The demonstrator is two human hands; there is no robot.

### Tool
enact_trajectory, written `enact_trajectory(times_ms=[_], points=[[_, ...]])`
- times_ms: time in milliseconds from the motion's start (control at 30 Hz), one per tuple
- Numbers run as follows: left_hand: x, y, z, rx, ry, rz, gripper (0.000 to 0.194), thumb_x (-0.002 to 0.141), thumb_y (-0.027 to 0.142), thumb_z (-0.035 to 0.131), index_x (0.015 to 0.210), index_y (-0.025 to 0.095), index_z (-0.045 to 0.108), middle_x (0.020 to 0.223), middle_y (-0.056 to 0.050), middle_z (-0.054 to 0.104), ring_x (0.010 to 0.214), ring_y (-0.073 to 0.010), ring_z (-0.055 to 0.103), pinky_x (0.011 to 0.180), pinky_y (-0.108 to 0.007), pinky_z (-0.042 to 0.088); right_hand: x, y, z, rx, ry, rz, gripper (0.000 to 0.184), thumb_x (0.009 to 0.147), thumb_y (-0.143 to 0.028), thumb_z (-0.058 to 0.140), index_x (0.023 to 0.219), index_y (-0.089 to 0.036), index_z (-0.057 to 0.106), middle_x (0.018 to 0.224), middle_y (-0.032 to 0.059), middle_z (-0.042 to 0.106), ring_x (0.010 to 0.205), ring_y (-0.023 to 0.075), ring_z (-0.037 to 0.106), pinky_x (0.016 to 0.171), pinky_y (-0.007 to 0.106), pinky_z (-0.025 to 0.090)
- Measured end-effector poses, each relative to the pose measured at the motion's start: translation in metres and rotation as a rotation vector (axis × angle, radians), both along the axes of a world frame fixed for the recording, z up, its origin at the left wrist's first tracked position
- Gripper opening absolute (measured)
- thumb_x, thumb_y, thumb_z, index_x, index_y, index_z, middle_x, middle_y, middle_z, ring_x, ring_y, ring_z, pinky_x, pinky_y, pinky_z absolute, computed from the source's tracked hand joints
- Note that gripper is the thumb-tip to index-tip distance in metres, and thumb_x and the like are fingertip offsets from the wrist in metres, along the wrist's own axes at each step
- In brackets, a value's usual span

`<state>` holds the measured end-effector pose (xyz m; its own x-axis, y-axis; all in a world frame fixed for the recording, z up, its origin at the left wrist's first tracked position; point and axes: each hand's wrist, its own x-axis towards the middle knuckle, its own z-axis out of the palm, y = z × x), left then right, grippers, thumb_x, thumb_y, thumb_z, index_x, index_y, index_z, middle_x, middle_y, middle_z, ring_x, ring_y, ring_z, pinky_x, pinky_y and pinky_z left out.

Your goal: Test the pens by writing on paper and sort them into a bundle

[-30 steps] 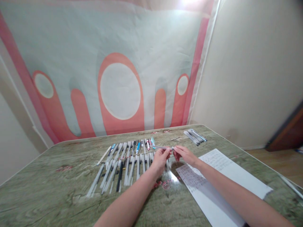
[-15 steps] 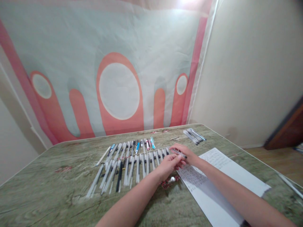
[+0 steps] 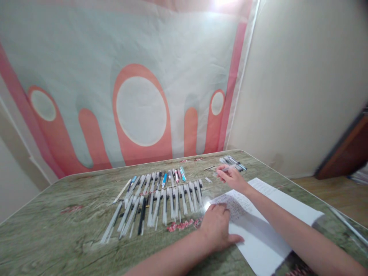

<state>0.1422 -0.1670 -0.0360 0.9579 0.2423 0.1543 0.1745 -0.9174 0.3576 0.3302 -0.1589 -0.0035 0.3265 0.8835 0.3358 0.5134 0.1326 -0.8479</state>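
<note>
My right hand (image 3: pixel 231 177) is raised over the table with its fingers pinched on a clear pen (image 3: pixel 227 169). Flat across the left edge of the written sheet of paper (image 3: pixel 258 234) lies my left hand (image 3: pixel 217 226), thumb stretched out and nothing seen in its grasp. A small clear piece that looks like a pen cap (image 3: pixel 208 180) rests on the table left of my right hand. Just beyond that hand is a pile of pens (image 3: pixel 234 162), partly hidden by it.
Rows of clear and black pens (image 3: pixel 165 207), taken apart in pieces, cover the table's middle left. Behind them lie several coloured pens (image 3: pixel 176 175). A pale thin stick (image 3: pixel 347 226) runs along the right table edge. A patterned sheet (image 3: pixel 143 107) hangs behind the table.
My hands have come apart. The right one has moved away towards the pen pile with the pen, while the left has come down onto the paper. The small clear piece now shows on the table.
</note>
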Motion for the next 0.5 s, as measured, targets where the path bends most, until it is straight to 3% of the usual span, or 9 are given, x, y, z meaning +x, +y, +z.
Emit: enact_trajectory(times_ms=[167,367,500], points=[[0.000,0.010,0.004,-0.029,-0.002,0.005,0.069,0.064,0.062,0.051,0.114,0.015,0.048,0.123,-0.014,0.045,0.114,-0.0297,0.038,0.099,-0.041,0.022,0.018,-0.041,-0.018,-0.201,0.217,0.017,0.029,0.075,-0.044,0.049,0.081,-0.016,0.054,0.063,0.0002,0.058,0.055,0.0123,0.054,0.053,0.025,0.043],[0.001,0.012,0.005,-0.059,0.013,-0.008,0.070,0.064,0.061,0.052,0.116,0.015,0.047,0.127,-0.015,0.042,0.116,-0.0303,0.037,0.098,-0.042,0.023,0.041,-0.101,-0.040,-0.225,0.224,-0.115,0.018,0.074,-0.036,0.050,0.073,-0.018,0.048,0.052,-0.0050,0.048,0.048,0.0098,0.045,0.049,0.023,0.036],[0.001,0.013,0.006,-0.058,0.012,-0.009,0.070,0.064,0.060,0.054,0.117,0.014,0.046,0.127,-0.016,0.041,0.117,-0.0305,0.036,0.099,-0.042,0.022,0.047,-0.119,-0.051,-0.229,0.130,-0.182,0.015,0.074,-0.033,0.049,0.067,-0.019,0.046,0.052,-0.0040,0.047,0.049,0.0109,0.044,0.049,0.024,0.035]])
